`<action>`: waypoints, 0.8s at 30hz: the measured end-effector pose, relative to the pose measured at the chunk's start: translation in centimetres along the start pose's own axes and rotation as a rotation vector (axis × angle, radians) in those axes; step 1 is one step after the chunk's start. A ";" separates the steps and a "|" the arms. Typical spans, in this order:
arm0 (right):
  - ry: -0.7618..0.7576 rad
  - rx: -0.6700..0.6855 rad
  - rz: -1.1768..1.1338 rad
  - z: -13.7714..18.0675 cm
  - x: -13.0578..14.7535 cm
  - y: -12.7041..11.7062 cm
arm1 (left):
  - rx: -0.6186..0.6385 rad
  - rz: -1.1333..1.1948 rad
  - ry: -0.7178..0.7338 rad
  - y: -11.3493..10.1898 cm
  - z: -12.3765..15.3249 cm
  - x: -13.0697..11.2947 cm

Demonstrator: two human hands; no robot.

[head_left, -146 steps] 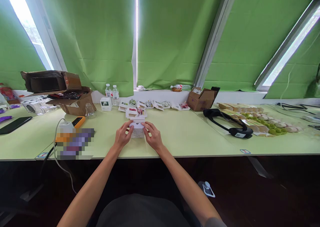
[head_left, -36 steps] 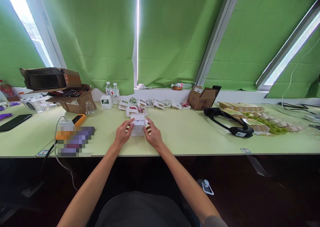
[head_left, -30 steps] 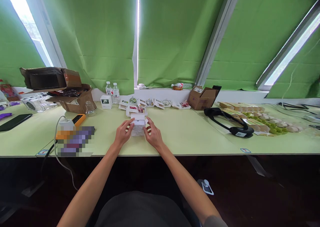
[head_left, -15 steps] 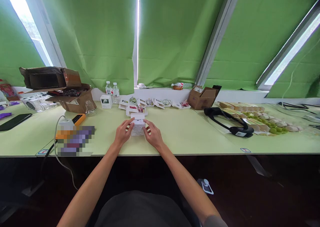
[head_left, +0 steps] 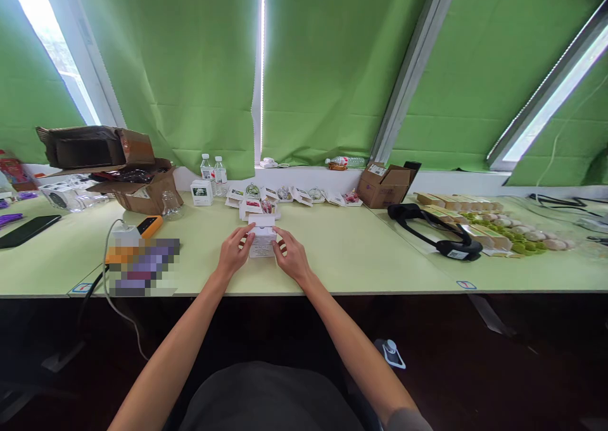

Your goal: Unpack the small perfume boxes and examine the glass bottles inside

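A small white carton (head_left: 261, 242) stands on the pale green table (head_left: 361, 260) right in front of me, its top flap raised toward the far side. My left hand (head_left: 234, 252) grips its left side, fingers curled over the top edge. My right hand (head_left: 291, 256) presses against its right side with the fingers closed on it. Just behind the carton lies an open white box (head_left: 251, 209) with a reddish item inside.
A row of small open white boxes (head_left: 294, 197) and two water bottles (head_left: 212, 173) line the back edge. Brown cardboard boxes (head_left: 137, 187) sit at left, another (head_left: 384, 189) at right. A black headset (head_left: 434, 231), packets and green pieces (head_left: 503, 231) lie at right; orange device (head_left: 148, 226) at left.
The carton's top flap has swung up and back since the earliest frame. Both hands have stayed on its sides with small finger shifts.
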State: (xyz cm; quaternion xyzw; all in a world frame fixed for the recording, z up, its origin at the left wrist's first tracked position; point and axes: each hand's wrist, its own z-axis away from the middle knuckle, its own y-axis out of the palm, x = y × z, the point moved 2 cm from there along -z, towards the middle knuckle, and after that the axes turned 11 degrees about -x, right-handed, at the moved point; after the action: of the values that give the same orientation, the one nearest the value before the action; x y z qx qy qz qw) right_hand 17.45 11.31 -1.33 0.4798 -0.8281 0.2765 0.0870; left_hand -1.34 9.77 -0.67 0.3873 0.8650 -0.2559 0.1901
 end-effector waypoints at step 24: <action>0.023 -0.001 -0.023 0.0 -0.2 0.1 | -0.022 -0.002 -0.001 0.1 0.0 0.3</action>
State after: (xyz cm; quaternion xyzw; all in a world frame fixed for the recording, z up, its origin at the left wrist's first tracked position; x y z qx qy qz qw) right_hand 17.52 11.48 -1.46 0.4862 -0.8216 0.2805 0.0999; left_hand -1.46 9.97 -0.90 0.3841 0.8682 -0.2469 0.1945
